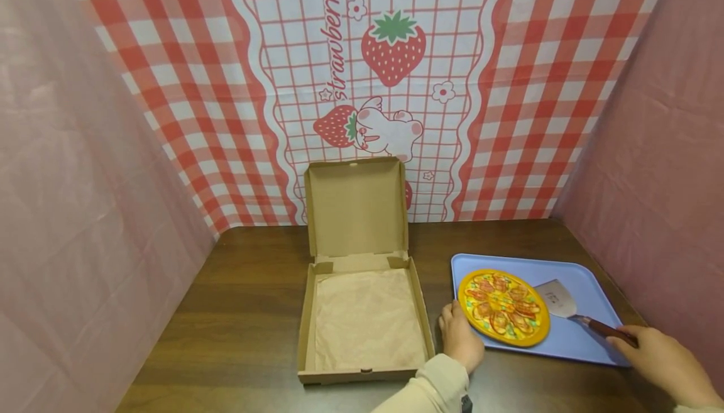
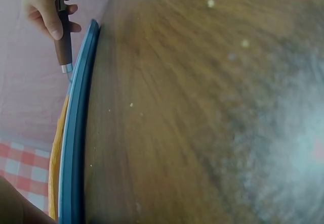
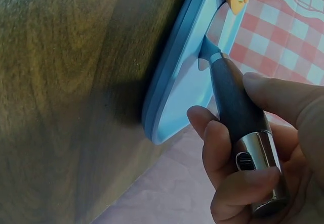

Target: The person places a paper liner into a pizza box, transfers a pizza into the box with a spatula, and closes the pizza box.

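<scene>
The pizza is lying topping side up on the left part of the blue tray, its near-left rim reaching the tray's edge. The spatula is pointing at the pizza from the right; its blade is meeting the pizza's right rim, and the views are not revealing whether the blade's front edge is lying underneath. The right hand is gripping the spatula handle; the head view is hiding the handle's rear, while the right wrist view is exposing a metal end section, the thumb pressing along the dark grip and fingers curling around it. That view is cutting off all but an edge of the pizza. The left hand is resting at the tray's left edge beside the pizza; its fingertips are partly hidden, so whether it is gripping the tray or only touching it cannot be determined. The left wrist view is showing only a dark corner of this hand, and is presenting the tray edge-on, with the pizza appearing as a thin strip and the blade being hidden. Farther left, the cardboard box is standing open on the bench, its lid leaning upright and brown paper covering its floor.
</scene>
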Demonstrator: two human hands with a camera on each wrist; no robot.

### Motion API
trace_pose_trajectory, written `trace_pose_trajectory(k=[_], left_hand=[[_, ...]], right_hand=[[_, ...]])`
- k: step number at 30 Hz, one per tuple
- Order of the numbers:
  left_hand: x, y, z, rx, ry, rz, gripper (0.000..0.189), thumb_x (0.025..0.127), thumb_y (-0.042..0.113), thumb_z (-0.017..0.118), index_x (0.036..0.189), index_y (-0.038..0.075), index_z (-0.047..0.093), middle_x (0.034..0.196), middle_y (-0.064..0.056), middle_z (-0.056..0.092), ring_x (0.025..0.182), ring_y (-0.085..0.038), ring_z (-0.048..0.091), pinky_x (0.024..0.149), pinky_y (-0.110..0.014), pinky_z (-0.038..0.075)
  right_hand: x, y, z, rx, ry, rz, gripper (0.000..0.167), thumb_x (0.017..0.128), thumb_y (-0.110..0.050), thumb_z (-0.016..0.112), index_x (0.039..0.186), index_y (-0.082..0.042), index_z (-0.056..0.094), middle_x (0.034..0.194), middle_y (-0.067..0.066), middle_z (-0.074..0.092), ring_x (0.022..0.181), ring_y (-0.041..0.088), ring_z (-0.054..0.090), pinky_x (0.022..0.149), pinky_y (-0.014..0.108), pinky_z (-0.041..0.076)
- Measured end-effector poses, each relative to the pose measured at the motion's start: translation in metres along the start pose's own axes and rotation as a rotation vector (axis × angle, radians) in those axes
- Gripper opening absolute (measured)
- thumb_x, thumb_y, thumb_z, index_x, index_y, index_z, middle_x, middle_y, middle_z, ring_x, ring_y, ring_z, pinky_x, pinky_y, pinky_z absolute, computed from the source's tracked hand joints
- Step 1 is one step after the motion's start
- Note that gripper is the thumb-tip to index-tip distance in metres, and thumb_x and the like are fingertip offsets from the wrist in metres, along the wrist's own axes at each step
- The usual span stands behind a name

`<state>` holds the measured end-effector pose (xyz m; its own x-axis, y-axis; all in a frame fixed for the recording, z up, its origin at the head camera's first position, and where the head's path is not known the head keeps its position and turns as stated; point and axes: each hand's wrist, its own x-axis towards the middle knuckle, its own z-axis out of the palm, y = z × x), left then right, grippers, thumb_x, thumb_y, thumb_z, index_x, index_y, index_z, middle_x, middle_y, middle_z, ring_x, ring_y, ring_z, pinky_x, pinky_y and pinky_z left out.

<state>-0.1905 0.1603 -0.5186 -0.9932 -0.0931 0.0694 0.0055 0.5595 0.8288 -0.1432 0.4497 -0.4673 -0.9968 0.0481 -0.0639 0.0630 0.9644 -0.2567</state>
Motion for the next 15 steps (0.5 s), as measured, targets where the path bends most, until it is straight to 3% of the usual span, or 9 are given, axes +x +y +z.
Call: trace_pose_trajectory(k=[4, 9, 15], left_hand=[[-0.0001, -0.0014, -0.001, 0.001, 0.028, 0.021, 0.065, 0.069, -0.014, 0.066, 0.131, 0.0, 0.057, 0.116, -0.006, 0.056, 0.109, -0.025, 0.051, 0.096, -0.035, 0.048], [-0.0007, -0.0033, -0.0019, 0.001, 0.018, 0.043, 0.061, 0.071, -0.014, 0.064, 0.131, -0.001, 0.057, 0.116, -0.007, 0.056, 0.108, -0.026, 0.052, 0.096, -0.035, 0.047], [-0.0019, -0.0047, -0.0024, -0.003, -0.016, 0.046, 0.061, 0.074, -0.013, 0.062, 0.133, -0.002, 0.055, 0.119, -0.007, 0.055, 0.111, -0.025, 0.051, 0.098, -0.034, 0.046]], right_hand=[[0.0015, 0.0016, 0.0009, 0.003, -0.006, 0.012, 0.036, 0.096, -0.024, 0.06, 0.096, 0.012, 0.065, 0.07, 0.004, 0.059, 0.063, 0.018, 0.049, 0.054, 0.034, 0.04], [0.0038, 0.0056, 0.0011, 0.005, -0.009, 0.019, 0.04, 0.096, -0.024, 0.059, 0.099, 0.016, 0.062, 0.072, 0.006, 0.06, 0.064, 0.019, 0.05, 0.054, 0.034, 0.041], [0.0044, 0.0087, -0.0031, -0.006, 0.042, -0.008, 0.032, 0.096, -0.02, 0.057, 0.097, 0.012, 0.064, 0.067, 0.001, 0.055, 0.059, 0.017, 0.046, 0.05, 0.032, 0.035]])
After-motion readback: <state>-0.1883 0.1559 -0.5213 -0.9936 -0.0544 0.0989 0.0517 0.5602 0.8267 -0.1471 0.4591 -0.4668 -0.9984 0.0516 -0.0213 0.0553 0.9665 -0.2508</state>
